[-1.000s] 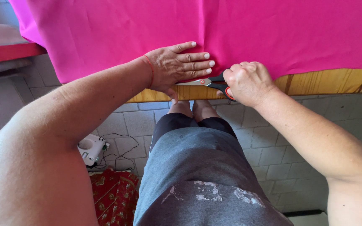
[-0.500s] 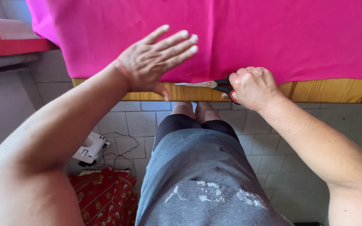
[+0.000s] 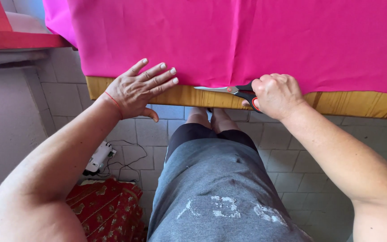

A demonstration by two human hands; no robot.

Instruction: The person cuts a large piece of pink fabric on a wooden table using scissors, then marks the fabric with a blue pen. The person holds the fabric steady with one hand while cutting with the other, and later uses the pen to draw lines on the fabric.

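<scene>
Now lowered again, the left hand point(image 3: 135, 89) spreads flat on pink fabric point(image 3: 229, 40); beside it, the right hand point(image 3: 276, 95) grips scissors point(image 3: 236, 91), the cut advancing.

Fabric point(image 3: 247, 40) on table point(image 3: 359, 103), scissors point(image 3: 234, 91) at edge

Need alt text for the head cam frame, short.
Seen from above, a person's right hand holds black-and-red scissors at the near edge of a bright pink fabric spread over a wooden table, blades pointing left. The left hand lies flat, fingers spread, at the fabric's edge. Below are grey tiles and a red patterned cloth.
</scene>
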